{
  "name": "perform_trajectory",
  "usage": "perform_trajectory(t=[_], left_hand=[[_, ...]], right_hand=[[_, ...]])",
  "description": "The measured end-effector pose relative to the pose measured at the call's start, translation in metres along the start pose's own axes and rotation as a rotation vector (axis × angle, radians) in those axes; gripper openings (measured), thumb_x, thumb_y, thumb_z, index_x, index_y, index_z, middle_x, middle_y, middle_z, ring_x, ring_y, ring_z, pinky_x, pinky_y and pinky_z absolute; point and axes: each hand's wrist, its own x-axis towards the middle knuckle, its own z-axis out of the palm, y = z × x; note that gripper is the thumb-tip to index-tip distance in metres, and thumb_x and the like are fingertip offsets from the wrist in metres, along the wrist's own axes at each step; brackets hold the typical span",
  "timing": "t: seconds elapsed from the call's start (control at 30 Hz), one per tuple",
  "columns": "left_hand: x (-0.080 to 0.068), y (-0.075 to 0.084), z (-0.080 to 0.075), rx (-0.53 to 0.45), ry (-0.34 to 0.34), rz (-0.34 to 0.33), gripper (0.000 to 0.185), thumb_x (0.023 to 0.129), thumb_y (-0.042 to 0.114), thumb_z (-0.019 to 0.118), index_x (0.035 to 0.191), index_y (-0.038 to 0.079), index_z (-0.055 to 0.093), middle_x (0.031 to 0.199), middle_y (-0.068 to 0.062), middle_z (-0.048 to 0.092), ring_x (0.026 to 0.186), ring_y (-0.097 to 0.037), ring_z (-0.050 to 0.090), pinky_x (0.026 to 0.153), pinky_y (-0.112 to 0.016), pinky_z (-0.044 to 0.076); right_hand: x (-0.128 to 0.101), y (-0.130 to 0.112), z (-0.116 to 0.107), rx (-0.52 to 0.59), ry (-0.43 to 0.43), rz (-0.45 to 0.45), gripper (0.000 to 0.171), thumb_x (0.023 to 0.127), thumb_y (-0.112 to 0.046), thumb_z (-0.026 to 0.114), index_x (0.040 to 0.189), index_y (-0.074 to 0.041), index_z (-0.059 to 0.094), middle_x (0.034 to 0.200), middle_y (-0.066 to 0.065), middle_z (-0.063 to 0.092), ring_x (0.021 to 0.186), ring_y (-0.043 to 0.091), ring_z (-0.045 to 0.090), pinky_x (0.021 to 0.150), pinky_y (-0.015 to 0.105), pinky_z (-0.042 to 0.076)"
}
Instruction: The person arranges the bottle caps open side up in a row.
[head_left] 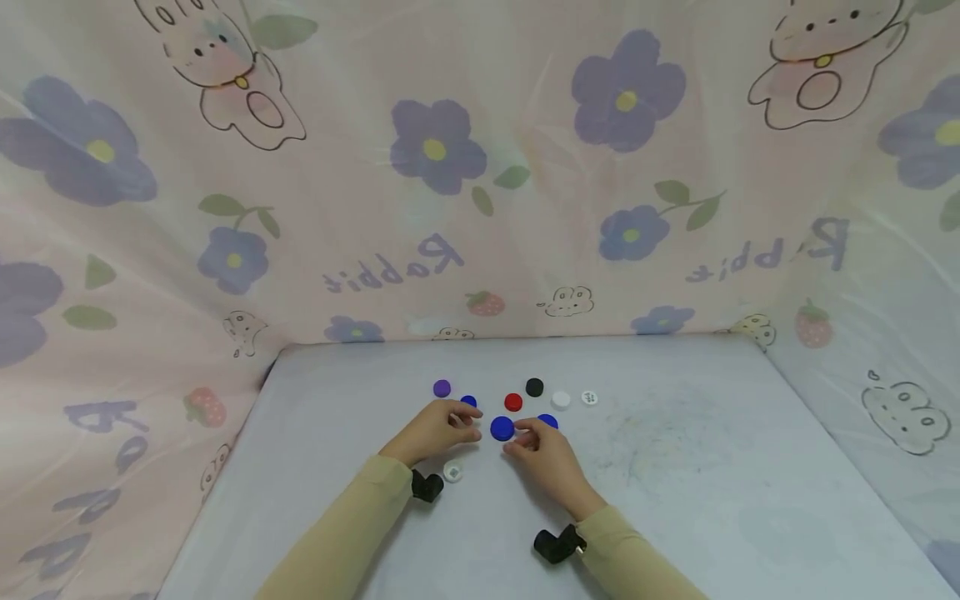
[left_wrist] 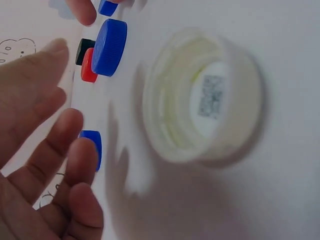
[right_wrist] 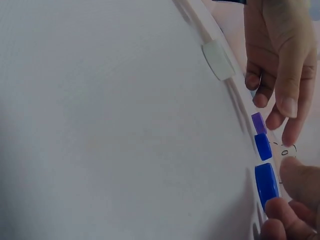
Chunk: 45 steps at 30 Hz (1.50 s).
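Note:
A large blue bottle cap (head_left: 502, 428) lies on the white table between the two hands. My right hand (head_left: 553, 465) is beside its right edge, thumb and fingers apart and loosely bent, a fingertip right at the rim. Partly behind that hand is another blue cap (head_left: 548, 421). My left hand (head_left: 433, 432) hovers left of the large cap with nothing between its relaxed fingers. A smaller blue cap (head_left: 468, 401) shows just past its fingers. By the left wrist an upturned white cap (left_wrist: 235, 100) has a printed code inside.
Beyond the hands lie a purple cap (head_left: 442, 388), a red cap (head_left: 513, 402), a black cap (head_left: 535, 387), a plain white cap (head_left: 561, 401) and a white cap with dark print (head_left: 589, 398). A patterned curtain (head_left: 510, 208) encloses the table's back and sides.

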Motion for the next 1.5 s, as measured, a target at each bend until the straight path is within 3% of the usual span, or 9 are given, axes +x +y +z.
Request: perform_trajectory(t=[0.17,0.4,0.67,0.93,1.2,1.5], left_hand=[[0.006,0.0,0.002,0.022,-0.043,-0.024,0.036,0.085,0.029,0.075,0.119,0.017,0.069,0.095,0.005,0.062,0.088,-0.017,0.057,0.078,-0.036,0.048],[0.011,0.0,0.003,0.021,-0.075,-0.009,0.036,0.086,0.026,0.075,0.12,0.015,0.069,0.097,0.005,0.062,0.089,-0.016,0.056,0.08,-0.036,0.046],[0.012,0.0,0.006,0.054,-0.078,0.029,0.032,0.083,0.02,0.076,0.114,0.013,0.07,0.099,0.003,0.063,0.091,-0.014,0.057,0.084,-0.037,0.046],[0.012,0.0,0.008,0.06,-0.081,0.003,0.03,0.082,0.018,0.078,0.11,0.015,0.069,0.098,0.001,0.061,0.089,-0.015,0.054,0.083,-0.036,0.045],[0.011,0.003,0.01,0.056,-0.081,-0.018,0.023,0.08,0.012,0.079,0.101,0.014,0.067,0.089,-0.001,0.06,0.082,-0.018,0.054,0.075,-0.034,0.044],[0.01,-0.001,0.009,0.026,-0.085,-0.035,0.022,0.082,0.014,0.078,0.1,0.016,0.065,0.089,0.002,0.062,0.084,-0.018,0.057,0.079,-0.037,0.047]], right_hand=[[0.002,-0.001,0.004,-0.008,0.0,0.002,0.038,0.086,-0.022,0.075,0.119,-0.006,0.064,0.081,-0.006,0.063,0.074,0.012,0.057,0.07,0.031,0.049],[0.004,-0.003,0.006,-0.033,0.021,-0.011,0.04,0.086,-0.02,0.075,0.119,-0.002,0.064,0.079,-0.007,0.063,0.072,0.01,0.056,0.069,0.03,0.048],[0.006,-0.006,0.009,-0.062,0.019,-0.017,0.03,0.085,-0.018,0.075,0.111,-0.005,0.068,0.077,-0.006,0.062,0.071,0.011,0.055,0.067,0.031,0.047],[0.007,-0.012,0.013,-0.086,0.034,0.024,0.029,0.085,-0.018,0.075,0.109,-0.003,0.068,0.075,-0.006,0.06,0.069,0.012,0.053,0.065,0.03,0.046],[0.006,-0.014,0.017,-0.103,0.011,0.015,0.023,0.083,-0.014,0.075,0.104,-0.007,0.069,0.077,-0.005,0.059,0.069,0.012,0.053,0.064,0.029,0.044],[0.007,-0.015,0.016,-0.074,-0.008,-0.009,0.023,0.084,-0.015,0.075,0.105,-0.009,0.068,0.08,-0.006,0.059,0.073,0.013,0.052,0.065,0.03,0.044]])
